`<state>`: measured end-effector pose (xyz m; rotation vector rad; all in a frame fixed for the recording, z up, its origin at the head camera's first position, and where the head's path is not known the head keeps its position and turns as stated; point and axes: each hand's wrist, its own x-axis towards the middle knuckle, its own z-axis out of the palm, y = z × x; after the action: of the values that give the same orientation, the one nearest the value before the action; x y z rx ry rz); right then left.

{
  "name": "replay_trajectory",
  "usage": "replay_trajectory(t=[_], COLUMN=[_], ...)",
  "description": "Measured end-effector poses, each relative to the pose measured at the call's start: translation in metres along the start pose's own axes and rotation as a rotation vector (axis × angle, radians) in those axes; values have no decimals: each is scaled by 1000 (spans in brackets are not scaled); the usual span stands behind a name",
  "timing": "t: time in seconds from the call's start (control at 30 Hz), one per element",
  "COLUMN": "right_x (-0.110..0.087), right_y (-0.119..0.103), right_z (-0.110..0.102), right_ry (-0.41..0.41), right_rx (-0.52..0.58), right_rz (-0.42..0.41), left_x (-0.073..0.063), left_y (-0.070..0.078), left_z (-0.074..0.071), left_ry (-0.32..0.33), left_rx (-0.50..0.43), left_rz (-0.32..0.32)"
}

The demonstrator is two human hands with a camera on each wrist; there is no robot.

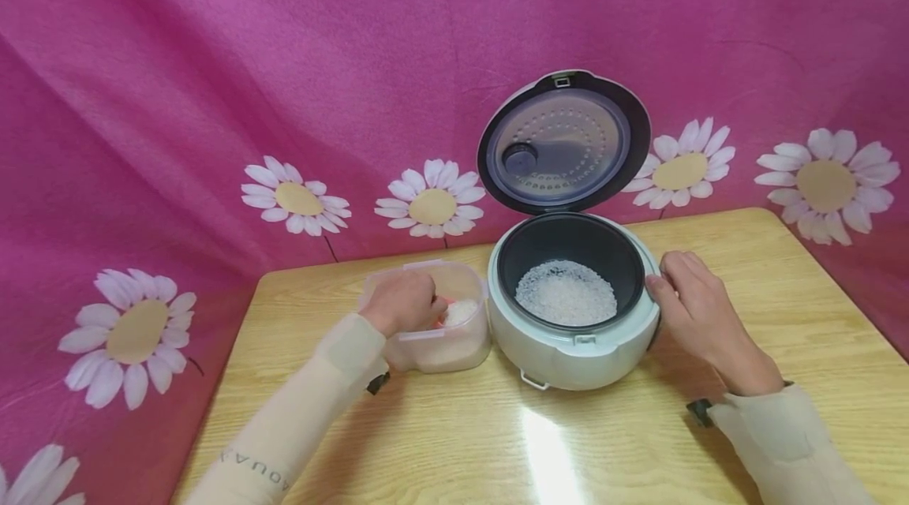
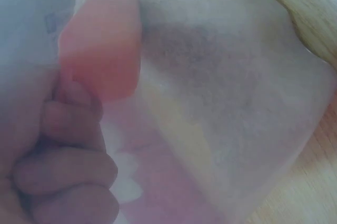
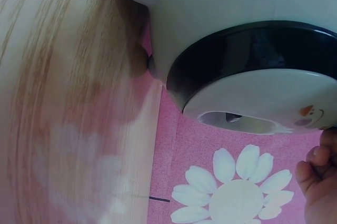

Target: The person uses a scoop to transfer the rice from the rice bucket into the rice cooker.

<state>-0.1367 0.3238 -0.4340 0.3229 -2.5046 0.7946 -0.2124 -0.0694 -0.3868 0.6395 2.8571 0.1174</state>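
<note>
My left hand (image 1: 406, 301) reaches into a clear plastic container (image 1: 454, 351) of rice. Its curled fingers grip an orange-red scoop (image 2: 102, 45), seen through the cloudy wall in the left wrist view. In the head view, white rice (image 1: 460, 311) shows just right of those fingers. Beside the container stands a pale rice cooker (image 1: 568, 363), its lid (image 1: 561, 146) raised. Uncooked rice (image 1: 566, 293) covers the bottom of its dark inner pot (image 1: 547, 241). My right hand (image 1: 699, 312) holds the cooker's right edge, thumb on the rim and fingers curled at the side.
Both vessels stand side by side on a wood-grain table (image 1: 454, 442), near its back edge. A pink cloth (image 1: 341, 55) with daisy prints hangs behind and to the sides. The raised lid leans back close to the cloth.
</note>
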Motion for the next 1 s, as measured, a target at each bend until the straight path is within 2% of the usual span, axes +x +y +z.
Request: replay_trajectory(t=[0.13,0.27,0.47,0.63,1.0], right_x=[0,0,0,-2,-1], right_y=[0,0,0,0,0], right_z=[0,1,1,1,2], right_ry=[4,23,9,-10,-4], right_rx=[6,14,13,8,-3], right_rz=[4,-10,-3,12,7], left_x=[0,1,1,2,1], left_y=[0,0,-1,-1,-1], left_z=[0,0,2,2,2], left_ry=[-35,-73,-104,-125,-128], left_rx=[-71,-125,-129,-136,-155], left_rz=[15,0,-24,-16,-8])
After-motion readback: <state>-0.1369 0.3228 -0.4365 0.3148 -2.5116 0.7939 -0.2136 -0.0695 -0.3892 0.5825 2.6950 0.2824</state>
